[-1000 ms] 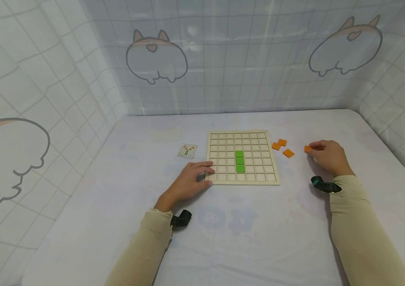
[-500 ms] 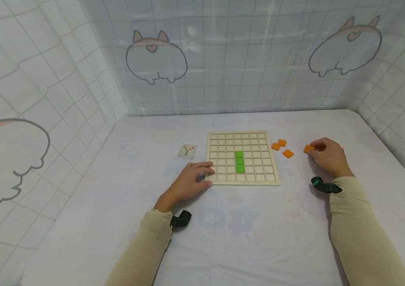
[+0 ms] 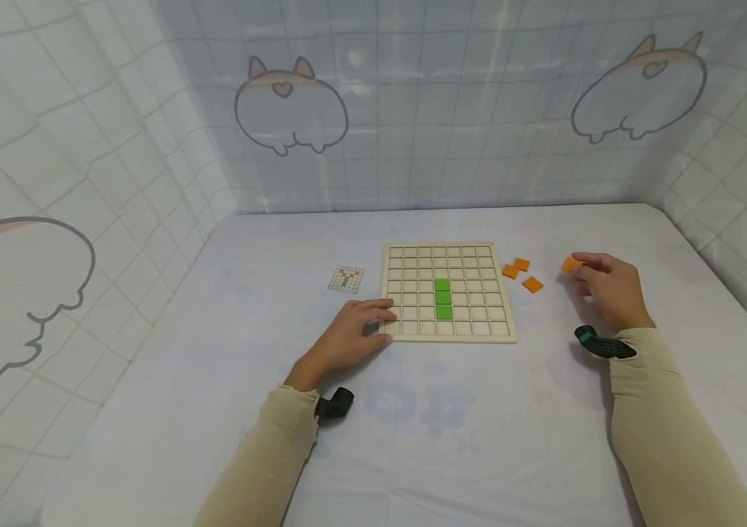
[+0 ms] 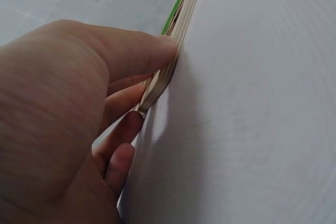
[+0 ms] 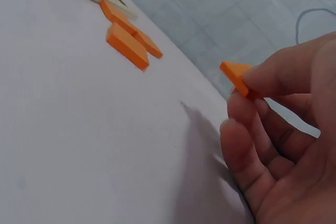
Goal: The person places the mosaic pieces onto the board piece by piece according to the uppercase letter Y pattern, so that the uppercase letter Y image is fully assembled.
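Note:
A wooden grid board (image 3: pixel 478 337) lies on the table with a column of 3 green square tiles (image 3: pixel 443 298) in its cells. My left hand (image 3: pixel 344 337) rests on the board's near left corner, fingertips over the left edge. In the left wrist view its thumb (image 4: pixel 142 53) lies against the board's front edge. Right of the board, my right hand (image 3: pixel 613 291) pinches an orange square tile (image 5: pixel 237 78) between thumb and fingers, raised above the table with a shadow below. Loose orange tiles (image 3: pixel 532 284) lie between that hand and the board.
A small printed grid card (image 3: pixel 346 279) with a coloured pattern lies left of the board. White cloth covers the table (image 3: pixel 413 439). Tile-patterned curtains (image 3: pixel 439 124) with cartoon drawings stand behind and at both sides.
The right hand has lifted the orange tile off the table, tilting it up slightly. My left hand stays on the board's corner, and the board and other tiles have not moved.

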The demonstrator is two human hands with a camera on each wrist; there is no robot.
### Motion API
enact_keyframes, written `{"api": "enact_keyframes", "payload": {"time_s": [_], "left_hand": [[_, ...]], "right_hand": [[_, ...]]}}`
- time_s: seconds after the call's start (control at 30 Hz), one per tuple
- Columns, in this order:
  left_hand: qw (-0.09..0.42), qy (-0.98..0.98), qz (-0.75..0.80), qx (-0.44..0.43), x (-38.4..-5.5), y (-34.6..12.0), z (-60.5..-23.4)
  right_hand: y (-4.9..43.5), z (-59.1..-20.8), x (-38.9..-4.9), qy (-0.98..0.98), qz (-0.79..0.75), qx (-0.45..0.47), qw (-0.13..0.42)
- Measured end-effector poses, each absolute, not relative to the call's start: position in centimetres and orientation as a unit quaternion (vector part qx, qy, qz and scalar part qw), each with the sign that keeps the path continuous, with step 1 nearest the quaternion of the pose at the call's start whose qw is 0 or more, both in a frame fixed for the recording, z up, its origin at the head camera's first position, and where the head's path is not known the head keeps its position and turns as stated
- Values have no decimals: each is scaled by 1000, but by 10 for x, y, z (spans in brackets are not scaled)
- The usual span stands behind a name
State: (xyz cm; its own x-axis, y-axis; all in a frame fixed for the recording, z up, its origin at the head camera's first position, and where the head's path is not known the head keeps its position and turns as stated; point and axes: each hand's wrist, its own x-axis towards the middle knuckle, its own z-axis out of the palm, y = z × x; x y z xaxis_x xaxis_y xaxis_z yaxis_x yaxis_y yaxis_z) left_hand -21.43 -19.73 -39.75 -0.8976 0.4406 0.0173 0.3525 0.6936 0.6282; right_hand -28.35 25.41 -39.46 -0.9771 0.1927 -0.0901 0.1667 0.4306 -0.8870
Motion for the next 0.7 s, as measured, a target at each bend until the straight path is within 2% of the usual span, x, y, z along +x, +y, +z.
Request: {"api": "enact_keyframes", "payload": {"time_s": [0.37, 0.7], "left_hand": [[67, 919, 319, 222, -216, -195, -396], [64, 917, 324, 225, -214, -198, -398]], "right_hand": [[245, -390, -285, -726, 672, -147, -20], [226, -388, -288, -741, 656, -141, -30]]}}
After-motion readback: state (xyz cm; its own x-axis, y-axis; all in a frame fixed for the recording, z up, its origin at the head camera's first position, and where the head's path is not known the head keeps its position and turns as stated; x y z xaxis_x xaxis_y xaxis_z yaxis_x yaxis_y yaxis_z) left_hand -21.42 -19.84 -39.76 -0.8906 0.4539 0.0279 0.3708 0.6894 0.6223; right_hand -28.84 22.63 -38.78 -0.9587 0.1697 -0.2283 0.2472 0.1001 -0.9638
